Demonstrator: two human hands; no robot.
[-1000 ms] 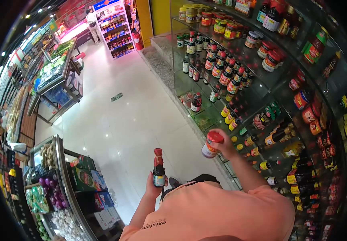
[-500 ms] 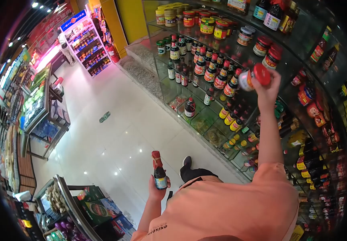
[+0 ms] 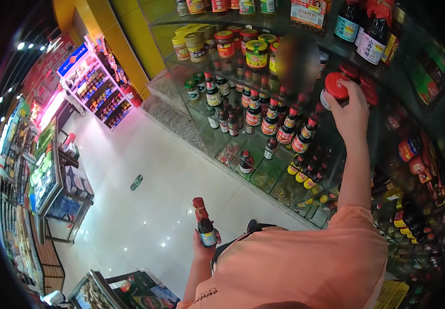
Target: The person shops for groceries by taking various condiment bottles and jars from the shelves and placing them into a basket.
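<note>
A dark sauce bottle (image 3: 205, 226) with a red wrapped top and a pale blue label stands roughly upright in my left hand (image 3: 203, 248), low over the floor. My right hand (image 3: 352, 110) grips a jar with a red lid (image 3: 336, 86) from above and the side, at the front of the upper glass shelf (image 3: 222, 72). Right beside that jar are other red-lidded jars (image 3: 369, 91), partly behind my fingers. Whether the held jar's base touches the shelf is hidden.
Sauce bottles (image 3: 270, 121) crowd the lower glass shelves. Yellow-lidded jars (image 3: 257, 54) stand left of my right hand. A produce stand (image 3: 96, 291) is at lower left, a lit shelf unit (image 3: 96, 87) at upper left. A yellow basket (image 3: 393, 296) sits at lower right.
My right hand has moved the red-lidded jar up to the shelf, close against the other red-lidded jars. The view has shifted. My left hand still holds the bottle.
</note>
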